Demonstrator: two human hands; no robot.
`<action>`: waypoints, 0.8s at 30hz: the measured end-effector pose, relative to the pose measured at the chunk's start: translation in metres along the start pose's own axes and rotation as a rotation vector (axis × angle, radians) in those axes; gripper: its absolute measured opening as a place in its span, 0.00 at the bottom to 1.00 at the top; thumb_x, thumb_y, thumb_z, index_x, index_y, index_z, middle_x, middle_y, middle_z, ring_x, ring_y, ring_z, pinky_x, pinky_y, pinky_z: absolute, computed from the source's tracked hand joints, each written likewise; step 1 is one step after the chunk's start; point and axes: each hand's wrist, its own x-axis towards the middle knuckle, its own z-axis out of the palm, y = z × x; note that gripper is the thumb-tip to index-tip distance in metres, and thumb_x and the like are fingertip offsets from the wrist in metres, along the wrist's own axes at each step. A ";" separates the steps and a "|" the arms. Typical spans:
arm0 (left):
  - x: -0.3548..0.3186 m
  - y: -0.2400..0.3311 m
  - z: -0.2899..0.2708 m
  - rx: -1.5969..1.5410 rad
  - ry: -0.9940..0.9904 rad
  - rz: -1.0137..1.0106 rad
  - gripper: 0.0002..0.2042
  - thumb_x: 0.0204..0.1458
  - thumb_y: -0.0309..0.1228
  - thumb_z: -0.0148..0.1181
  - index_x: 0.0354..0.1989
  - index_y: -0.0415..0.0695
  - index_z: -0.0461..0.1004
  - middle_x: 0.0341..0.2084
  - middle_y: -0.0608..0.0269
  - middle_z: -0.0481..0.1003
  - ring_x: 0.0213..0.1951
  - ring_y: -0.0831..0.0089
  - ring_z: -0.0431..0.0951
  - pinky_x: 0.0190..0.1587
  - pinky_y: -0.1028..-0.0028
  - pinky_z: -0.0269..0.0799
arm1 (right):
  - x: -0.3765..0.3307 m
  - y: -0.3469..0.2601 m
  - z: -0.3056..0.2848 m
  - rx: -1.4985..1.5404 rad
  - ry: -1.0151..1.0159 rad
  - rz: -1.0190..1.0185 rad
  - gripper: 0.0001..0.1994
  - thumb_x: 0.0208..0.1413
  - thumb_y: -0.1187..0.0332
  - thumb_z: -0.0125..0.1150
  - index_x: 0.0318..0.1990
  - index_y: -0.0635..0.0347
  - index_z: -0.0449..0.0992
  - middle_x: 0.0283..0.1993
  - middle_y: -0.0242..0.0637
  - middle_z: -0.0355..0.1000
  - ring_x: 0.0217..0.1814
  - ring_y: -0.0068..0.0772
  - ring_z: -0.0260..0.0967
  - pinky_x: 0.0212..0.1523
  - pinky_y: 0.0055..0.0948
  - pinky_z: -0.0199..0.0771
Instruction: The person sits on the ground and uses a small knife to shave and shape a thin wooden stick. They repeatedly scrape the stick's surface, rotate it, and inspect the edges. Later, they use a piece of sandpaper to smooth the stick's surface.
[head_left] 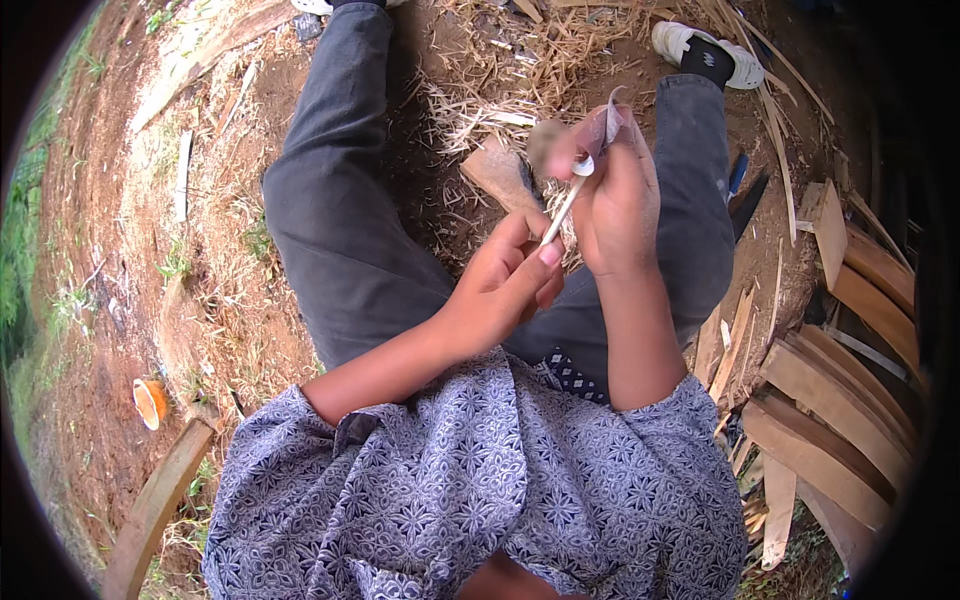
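Observation:
My left hand (pixel 505 275) is closed round the lower part of a slim pale stick (pixel 562 213), thumb lying along it. The stick tilts up to the right and has a small rounded whitish end, like a little spoon. That end sits against my right hand (pixel 618 205), whose fingers are bent round a thin pinkish-brown sheet (pixel 618 125) that looks like sandpaper. The sheet curls up above the fingers. A blurred patch beside the sheet hides part of the fingertips. Both hands are raised between my legs, above a wooden block (pixel 500 175) on the ground.
Pale wood shavings (pixel 480 115) cover the brown soil between my feet. Curved wooden boards (pixel 830 440) are stacked at the right, with long thin strips near them. A curved timber piece (pixel 160 505) stands at the lower left, near an orange bowl-shaped thing (pixel 150 403).

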 end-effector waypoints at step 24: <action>-0.020 0.016 0.024 -0.195 0.061 0.054 0.22 0.71 0.49 0.40 0.24 0.53 0.54 0.12 0.75 0.50 0.13 0.80 0.47 0.17 0.74 0.42 | -0.024 -0.008 0.038 0.063 -0.116 0.083 0.19 0.74 0.56 0.43 0.31 0.54 0.69 0.26 0.35 0.69 0.33 0.35 0.71 0.41 0.34 0.71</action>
